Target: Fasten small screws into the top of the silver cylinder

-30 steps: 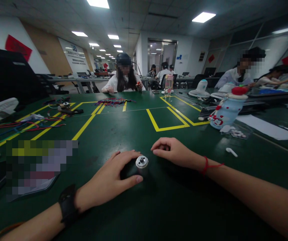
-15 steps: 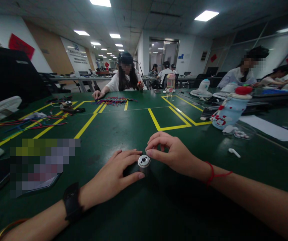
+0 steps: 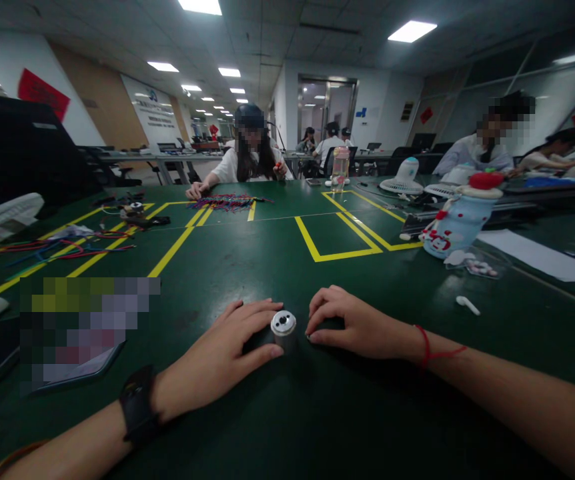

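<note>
At a green worktable point(image 3: 287, 413), my left hand point(image 3: 222, 357) cups a small metal cylinder point(image 3: 283, 329) standing upright, fingers spread around it; my right hand point(image 3: 355, 327) rests fingertips together at its side. A steady, low brace should keep it from tipping.

Open workroom under panel lights

A long dark-green counter point(image 3: 267, 253) marked with yellow tape lines point(image 3: 340, 253) runs toward glass doors point(image 3: 325, 110); bright ceiling panels point(image 3: 411, 31) shine overhead, a tan wall with red signs point(image 3: 40, 93) stands left, glazed partitions point(image 3: 472, 103) right.
</note>
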Motion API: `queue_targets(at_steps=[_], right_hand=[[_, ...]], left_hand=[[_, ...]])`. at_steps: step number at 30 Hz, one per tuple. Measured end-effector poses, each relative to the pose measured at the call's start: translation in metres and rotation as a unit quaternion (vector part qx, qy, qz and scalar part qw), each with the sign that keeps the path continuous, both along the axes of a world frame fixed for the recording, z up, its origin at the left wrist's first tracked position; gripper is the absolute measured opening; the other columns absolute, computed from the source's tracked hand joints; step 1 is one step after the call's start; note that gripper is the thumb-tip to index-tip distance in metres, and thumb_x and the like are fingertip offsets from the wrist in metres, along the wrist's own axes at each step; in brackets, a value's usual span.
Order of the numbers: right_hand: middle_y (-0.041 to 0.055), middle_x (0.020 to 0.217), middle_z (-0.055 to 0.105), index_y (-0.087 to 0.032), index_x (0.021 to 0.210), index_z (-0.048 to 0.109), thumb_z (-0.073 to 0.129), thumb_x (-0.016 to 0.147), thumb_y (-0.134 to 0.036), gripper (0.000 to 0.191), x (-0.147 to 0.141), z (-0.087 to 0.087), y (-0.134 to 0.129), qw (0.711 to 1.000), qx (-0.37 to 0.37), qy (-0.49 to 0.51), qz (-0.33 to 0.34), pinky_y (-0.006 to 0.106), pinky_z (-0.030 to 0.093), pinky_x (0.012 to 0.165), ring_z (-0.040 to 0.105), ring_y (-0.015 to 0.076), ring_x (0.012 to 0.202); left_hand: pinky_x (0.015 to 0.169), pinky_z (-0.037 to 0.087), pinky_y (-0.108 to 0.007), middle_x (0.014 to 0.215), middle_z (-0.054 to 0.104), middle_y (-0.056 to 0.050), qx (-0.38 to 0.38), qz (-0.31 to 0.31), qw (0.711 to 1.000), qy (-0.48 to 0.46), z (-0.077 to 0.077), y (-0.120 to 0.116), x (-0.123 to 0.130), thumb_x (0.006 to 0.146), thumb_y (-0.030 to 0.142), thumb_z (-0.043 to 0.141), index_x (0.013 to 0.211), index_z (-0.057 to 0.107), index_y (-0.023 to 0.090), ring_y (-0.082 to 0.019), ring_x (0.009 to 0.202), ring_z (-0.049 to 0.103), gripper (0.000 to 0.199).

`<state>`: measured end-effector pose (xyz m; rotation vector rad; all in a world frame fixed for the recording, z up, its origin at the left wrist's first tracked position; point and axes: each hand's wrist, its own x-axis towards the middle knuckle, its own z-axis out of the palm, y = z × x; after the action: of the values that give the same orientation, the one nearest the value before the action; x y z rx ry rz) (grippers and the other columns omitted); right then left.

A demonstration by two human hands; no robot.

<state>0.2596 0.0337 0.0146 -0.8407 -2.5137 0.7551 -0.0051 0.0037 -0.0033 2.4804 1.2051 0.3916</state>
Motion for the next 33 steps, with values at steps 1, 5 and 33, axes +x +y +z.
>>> queue_targets(at_steps=[1, 5, 33], right_hand=[[0.0040, 0.101, 0.060, -0.021, 0.094, 0.072, 0.067, 0.083, -0.030, 0.015, 0.001, 0.001, 0.001, 1.000, -0.012, 0.013, -0.003, 0.033, 0.041, 0.089, 0.054, 0.0174, 0.099], [0.0047, 0.100, 0.062, -0.018, 0.095, 0.070, 0.065, 0.083, -0.033, 0.020, 0.007, 0.000, 0.011, 0.988, -0.076, 0.103, -0.085, 0.029, 0.047, 0.074, 0.058, 0.0150, 0.085], [0.0039, 0.097, 0.055, -0.018, 0.088, 0.068, 0.066, 0.082, -0.024, 0.009, -0.017, 0.007, -0.005, 0.993, 0.029, 0.101, -0.046, 0.029, 0.045, 0.080, 0.055, 0.0146, 0.090]], left_hand=[[0.114, 0.014, -0.054, 0.145, 0.043, 0.003, -0.001, 0.001, 1.000, 0.000, 0.000, 0.000, 0.000, 0.094, 0.047, 0.049, 0.134, 0.042, 0.039, -0.024, 0.135, 0.034, 0.042], [0.114, 0.012, -0.054, 0.146, 0.042, 0.003, -0.005, 0.002, 1.000, 0.001, 0.000, 0.000, 0.000, 0.094, 0.048, 0.048, 0.137, 0.037, 0.040, -0.023, 0.136, 0.034, 0.045], [0.112, 0.019, -0.053, 0.143, 0.046, -0.002, 0.017, -0.004, 1.000, -0.010, 0.001, -0.001, 0.002, 0.093, 0.044, 0.052, 0.133, 0.045, 0.034, -0.025, 0.133, 0.038, 0.042]])
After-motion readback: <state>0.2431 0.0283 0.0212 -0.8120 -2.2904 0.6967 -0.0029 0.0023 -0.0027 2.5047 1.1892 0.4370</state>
